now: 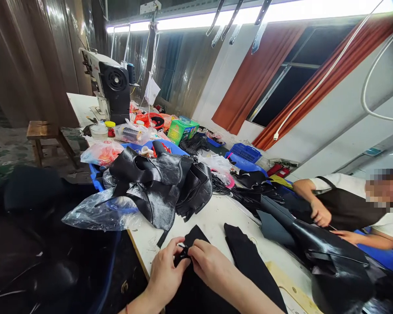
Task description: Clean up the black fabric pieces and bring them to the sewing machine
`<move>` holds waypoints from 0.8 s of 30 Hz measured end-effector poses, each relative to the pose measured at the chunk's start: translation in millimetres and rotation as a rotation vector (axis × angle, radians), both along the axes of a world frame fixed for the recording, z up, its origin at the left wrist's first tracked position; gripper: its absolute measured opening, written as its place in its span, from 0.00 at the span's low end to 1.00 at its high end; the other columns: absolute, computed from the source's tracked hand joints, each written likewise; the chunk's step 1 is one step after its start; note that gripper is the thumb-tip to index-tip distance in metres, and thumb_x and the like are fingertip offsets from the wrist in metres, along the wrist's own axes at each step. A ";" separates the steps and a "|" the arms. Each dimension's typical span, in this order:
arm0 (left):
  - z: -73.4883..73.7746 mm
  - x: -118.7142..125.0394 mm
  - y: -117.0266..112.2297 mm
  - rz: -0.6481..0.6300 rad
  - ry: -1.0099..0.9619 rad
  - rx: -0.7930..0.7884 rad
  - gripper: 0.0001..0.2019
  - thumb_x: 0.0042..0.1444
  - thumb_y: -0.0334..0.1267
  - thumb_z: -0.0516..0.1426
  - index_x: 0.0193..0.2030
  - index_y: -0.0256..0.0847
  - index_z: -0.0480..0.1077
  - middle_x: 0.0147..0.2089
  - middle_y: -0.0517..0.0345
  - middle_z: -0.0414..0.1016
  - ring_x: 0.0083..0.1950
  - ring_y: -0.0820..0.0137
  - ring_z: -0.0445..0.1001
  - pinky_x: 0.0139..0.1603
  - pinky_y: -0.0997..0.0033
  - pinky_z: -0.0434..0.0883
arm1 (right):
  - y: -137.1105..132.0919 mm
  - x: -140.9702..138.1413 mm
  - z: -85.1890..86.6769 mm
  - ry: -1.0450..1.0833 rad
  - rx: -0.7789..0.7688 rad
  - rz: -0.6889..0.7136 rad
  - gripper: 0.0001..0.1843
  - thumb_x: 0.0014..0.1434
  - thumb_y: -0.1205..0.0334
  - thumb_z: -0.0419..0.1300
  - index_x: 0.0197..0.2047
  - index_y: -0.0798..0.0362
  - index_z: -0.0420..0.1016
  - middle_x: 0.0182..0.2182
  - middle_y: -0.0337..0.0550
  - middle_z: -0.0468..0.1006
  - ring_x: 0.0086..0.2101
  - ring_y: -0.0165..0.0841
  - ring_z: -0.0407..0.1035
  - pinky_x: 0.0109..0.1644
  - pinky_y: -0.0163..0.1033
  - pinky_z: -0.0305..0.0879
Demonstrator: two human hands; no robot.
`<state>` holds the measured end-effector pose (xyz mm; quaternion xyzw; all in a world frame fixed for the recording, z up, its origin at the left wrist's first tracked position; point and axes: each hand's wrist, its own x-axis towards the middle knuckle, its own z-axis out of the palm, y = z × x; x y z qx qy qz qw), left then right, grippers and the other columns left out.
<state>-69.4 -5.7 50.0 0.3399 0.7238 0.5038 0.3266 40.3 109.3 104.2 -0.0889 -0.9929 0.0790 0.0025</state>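
Observation:
My left hand (165, 271) and my right hand (208, 264) meet at the near edge of the white table (216, 213). Both pinch a small black piece (182, 252) at the top of a black fabric panel (196, 235) that lies under them. The fingers of each hand are closed on that piece. A second black fabric panel (249, 261) lies just to the right of my right hand. What exactly the small piece is, I cannot make out.
A heap of black leather parts (163, 183) in clear plastic sits behind my hands. A sewing machine (109, 87), tubs and baskets (181, 130) stand further back. A co-worker at the right (347, 205) handles black leather (327, 253). A wooden stool (42, 131) stands far left.

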 end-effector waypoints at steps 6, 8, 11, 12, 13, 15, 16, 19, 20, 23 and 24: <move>-3.2 -3.6 5.0 0.031 0.020 0.017 0.17 0.55 0.34 0.55 0.52 0.44 0.72 0.38 0.56 0.80 0.40 0.62 0.77 0.39 0.67 0.68 | 12.3 -13.3 -24.7 0.088 0.034 -0.065 0.11 0.54 0.79 0.54 0.34 0.55 0.72 0.30 0.44 0.75 0.31 0.37 0.69 0.33 0.39 0.63; -4.5 -5.9 7.7 0.046 0.023 0.033 0.15 0.57 0.34 0.54 0.51 0.42 0.72 0.36 0.55 0.80 0.39 0.62 0.77 0.39 0.67 0.68 | 7.6 -19.9 -33.7 0.128 0.002 -0.187 0.10 0.56 0.79 0.54 0.36 0.56 0.71 0.29 0.42 0.74 0.29 0.33 0.69 0.32 0.36 0.64; -5.0 -7.4 7.9 0.051 0.027 0.059 0.15 0.58 0.34 0.53 0.51 0.40 0.71 0.33 0.56 0.79 0.37 0.63 0.77 0.40 0.67 0.68 | 2.7 -25.1 -39.2 0.143 -0.045 -0.316 0.09 0.57 0.78 0.54 0.37 0.58 0.71 0.29 0.41 0.75 0.28 0.29 0.70 0.33 0.32 0.65; -4.6 -7.0 6.6 0.049 0.029 0.065 0.15 0.58 0.34 0.53 0.51 0.40 0.71 0.32 0.57 0.78 0.37 0.63 0.77 0.40 0.66 0.68 | 6.2 -25.1 -37.1 0.132 -0.053 -0.330 0.09 0.57 0.78 0.55 0.37 0.57 0.71 0.29 0.41 0.75 0.29 0.29 0.70 0.34 0.32 0.65; -4.2 -6.3 4.7 0.044 0.033 0.070 0.15 0.58 0.34 0.53 0.52 0.40 0.71 0.32 0.57 0.78 0.37 0.63 0.77 0.40 0.66 0.68 | 13.9 -24.2 -32.6 0.117 -0.054 -0.341 0.09 0.55 0.79 0.56 0.35 0.56 0.72 0.30 0.40 0.75 0.31 0.30 0.71 0.36 0.33 0.65; -3.3 -4.4 0.3 0.031 0.042 0.077 0.16 0.57 0.33 0.53 0.51 0.40 0.71 0.31 0.58 0.77 0.37 0.63 0.76 0.41 0.66 0.67 | 40.3 -20.3 -16.2 0.088 -0.033 -0.385 0.10 0.52 0.80 0.57 0.31 0.55 0.72 0.29 0.39 0.75 0.33 0.33 0.70 0.40 0.37 0.65; -3.0 -3.5 -1.6 0.024 0.044 0.079 0.16 0.56 0.33 0.53 0.51 0.40 0.71 0.31 0.58 0.77 0.36 0.63 0.76 0.41 0.66 0.67 | 56.4 -17.6 -5.3 0.085 -0.010 -0.438 0.11 0.52 0.81 0.56 0.29 0.56 0.71 0.28 0.39 0.74 0.33 0.33 0.70 0.41 0.39 0.65; -3.2 -2.2 -3.3 0.010 0.034 0.089 0.17 0.56 0.33 0.53 0.53 0.39 0.70 0.31 0.59 0.77 0.35 0.64 0.76 0.41 0.66 0.68 | 90.4 -10.3 27.1 0.096 0.036 -0.561 0.08 0.58 0.77 0.55 0.32 0.58 0.73 0.30 0.44 0.74 0.35 0.38 0.70 0.44 0.47 0.65; -3.6 -2.2 -2.6 0.010 0.024 0.094 0.18 0.56 0.33 0.54 0.53 0.39 0.69 0.31 0.59 0.78 0.36 0.64 0.76 0.42 0.65 0.68 | 91.0 -9.2 34.1 0.094 0.025 -0.545 0.06 0.58 0.74 0.57 0.33 0.58 0.74 0.31 0.47 0.75 0.37 0.41 0.70 0.45 0.49 0.64; -4.9 -2.8 0.0 0.007 -0.019 0.113 0.21 0.53 0.32 0.55 0.56 0.38 0.67 0.34 0.58 0.80 0.38 0.63 0.77 0.45 0.64 0.69 | 60.6 -7.9 35.8 0.058 -0.111 -0.351 0.08 0.59 0.73 0.58 0.39 0.55 0.77 0.38 0.49 0.76 0.42 0.40 0.70 0.48 0.44 0.64; -5.4 -3.1 0.3 0.004 -0.033 0.123 0.23 0.52 0.31 0.55 0.57 0.38 0.67 0.36 0.57 0.81 0.40 0.63 0.78 0.47 0.64 0.69 | 45.1 -6.8 31.2 0.032 -0.182 -0.275 0.12 0.60 0.74 0.55 0.40 0.52 0.78 0.37 0.45 0.76 0.39 0.36 0.71 0.45 0.39 0.65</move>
